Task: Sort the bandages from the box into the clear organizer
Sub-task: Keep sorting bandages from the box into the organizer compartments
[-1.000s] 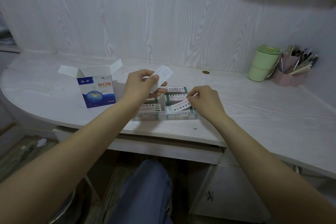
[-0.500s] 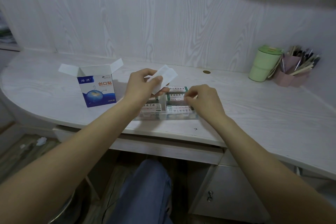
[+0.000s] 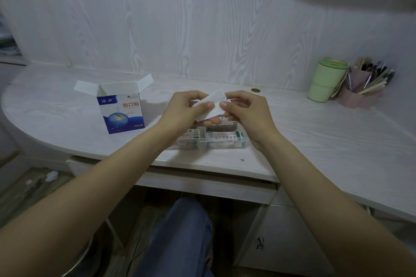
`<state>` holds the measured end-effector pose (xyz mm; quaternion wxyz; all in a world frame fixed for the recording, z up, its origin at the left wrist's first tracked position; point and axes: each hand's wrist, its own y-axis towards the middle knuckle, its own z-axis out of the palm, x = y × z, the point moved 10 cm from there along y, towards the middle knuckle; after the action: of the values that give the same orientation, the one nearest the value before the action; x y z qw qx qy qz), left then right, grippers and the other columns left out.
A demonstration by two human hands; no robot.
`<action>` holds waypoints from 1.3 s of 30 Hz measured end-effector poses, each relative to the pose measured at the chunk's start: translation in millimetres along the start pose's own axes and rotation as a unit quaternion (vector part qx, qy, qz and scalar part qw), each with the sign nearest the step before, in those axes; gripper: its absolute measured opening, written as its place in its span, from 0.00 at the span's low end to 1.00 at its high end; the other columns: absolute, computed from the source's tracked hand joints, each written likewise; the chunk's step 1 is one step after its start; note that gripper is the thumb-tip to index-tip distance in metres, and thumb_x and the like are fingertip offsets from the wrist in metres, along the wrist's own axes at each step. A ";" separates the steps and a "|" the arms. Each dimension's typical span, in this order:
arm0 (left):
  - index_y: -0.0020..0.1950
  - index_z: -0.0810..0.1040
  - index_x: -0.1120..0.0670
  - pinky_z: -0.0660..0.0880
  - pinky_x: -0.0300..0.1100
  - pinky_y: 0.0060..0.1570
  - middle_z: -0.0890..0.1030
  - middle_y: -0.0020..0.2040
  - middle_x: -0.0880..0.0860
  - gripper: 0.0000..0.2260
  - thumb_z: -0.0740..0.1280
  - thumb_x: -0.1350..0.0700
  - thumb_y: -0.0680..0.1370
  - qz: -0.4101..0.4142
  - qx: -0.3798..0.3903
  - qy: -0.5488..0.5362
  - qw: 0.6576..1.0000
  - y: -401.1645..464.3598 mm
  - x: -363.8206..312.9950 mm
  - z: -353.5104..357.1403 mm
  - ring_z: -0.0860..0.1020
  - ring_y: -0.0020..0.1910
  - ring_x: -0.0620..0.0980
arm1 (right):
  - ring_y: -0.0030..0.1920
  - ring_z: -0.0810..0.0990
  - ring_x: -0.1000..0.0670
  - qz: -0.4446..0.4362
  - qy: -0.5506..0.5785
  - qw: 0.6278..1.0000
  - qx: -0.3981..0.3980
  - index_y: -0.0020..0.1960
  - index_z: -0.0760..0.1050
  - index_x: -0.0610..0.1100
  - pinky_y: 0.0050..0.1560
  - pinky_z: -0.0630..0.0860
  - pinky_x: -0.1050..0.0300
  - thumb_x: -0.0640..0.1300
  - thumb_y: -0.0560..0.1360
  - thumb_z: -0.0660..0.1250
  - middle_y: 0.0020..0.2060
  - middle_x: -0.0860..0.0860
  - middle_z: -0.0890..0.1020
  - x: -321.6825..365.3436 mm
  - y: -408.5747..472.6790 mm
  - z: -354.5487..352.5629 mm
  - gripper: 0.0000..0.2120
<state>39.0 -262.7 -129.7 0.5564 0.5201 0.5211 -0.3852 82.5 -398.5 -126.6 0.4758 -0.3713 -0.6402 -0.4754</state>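
Both my hands on the bandages over the organizer.
My left hand [image 3: 184, 109] and right hand [image 3: 244, 111] pinch white bandages [image 3: 211, 105] above the clear organizer [image 3: 222, 141]; the open box [image 3: 120, 109] stands on the desk [image 3: 315, 137] at nine o'clock.

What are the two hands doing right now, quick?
Left hand: pinching a stack of white bandages.
Right hand: pinching the same bandages at the other end.
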 end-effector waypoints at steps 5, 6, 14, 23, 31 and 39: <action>0.53 0.77 0.61 0.77 0.32 0.33 0.82 0.36 0.54 0.10 0.57 0.59 0.82 -0.011 0.093 0.032 0.995 0.9 4.4 15.6 0.82 0.33 0.45 | 0.27 0.78 0.57 0.001 0.000 1.000 -0.012 0.48 0.79 0.43 0.30 0.72 0.66 0.34 0.71 0.71 0.33 0.51 0.81 2.4 -2.1 -2.3 0.08; 0.52 0.77 0.62 0.75 0.32 0.31 0.81 0.33 0.52 0.11 0.56 0.59 0.83 -0.011 0.111 0.057 0.992 0.8 5.0 18.6 0.80 0.31 0.43 | 0.27 0.77 0.58 0.000 -0.003 1.000 -0.013 0.48 0.79 0.44 0.29 0.72 0.66 0.34 0.71 0.72 0.33 0.50 0.80 3.0 -2.9 -3.1 0.08; 0.42 0.75 0.58 0.64 0.27 0.30 0.75 0.27 0.43 0.16 0.54 0.54 0.83 0.015 0.187 0.283 0.940 -1.4 -3.0 35.1 0.69 0.25 0.35 | 0.32 0.76 0.55 0.032 -0.008 0.999 0.024 0.40 0.76 0.39 0.33 0.76 0.61 0.45 0.76 0.68 0.37 0.47 0.79 -4.6 -2.9 -3.6 0.10; 0.63 0.76 0.54 0.67 0.34 0.48 0.77 0.51 0.49 0.12 0.60 0.58 0.81 0.062 0.133 0.349 0.926 15.1 -0.4 32.3 0.73 0.47 0.42 | 0.38 0.83 0.51 0.075 -0.037 0.997 0.005 0.49 0.79 0.37 0.42 0.81 0.63 0.30 0.67 0.74 0.39 0.42 0.83 -15.9 3.6 -25.1 0.11; 0.55 0.82 0.56 0.65 0.29 0.44 0.81 0.44 0.50 0.09 0.69 0.59 0.76 0.089 0.078 0.422 0.899 23.7 8.4 31.4 0.75 0.43 0.43 | 0.34 0.77 0.59 0.012 -0.306 0.952 0.020 0.44 0.84 0.42 0.41 0.75 0.69 0.36 0.70 0.74 0.33 0.53 0.80 -19.3 11.0 -23.1 0.04; 0.54 0.83 0.49 0.74 0.47 0.52 0.83 0.49 0.51 0.10 0.67 0.59 0.76 0.083 0.091 0.552 0.825 24.7 26.2 41.7 0.77 0.53 0.54 | 0.41 0.79 0.50 -0.010 -0.443 0.894 0.070 0.42 0.83 0.43 0.44 0.77 0.56 0.34 0.71 0.70 0.35 0.50 0.80 -30.5 11.5 -5.1 0.06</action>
<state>74.6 -296.6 -154.6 0.1561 0.7357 0.6584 -0.0317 102.8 -401.0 -152.5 0.1627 -0.5031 -0.8196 -0.2204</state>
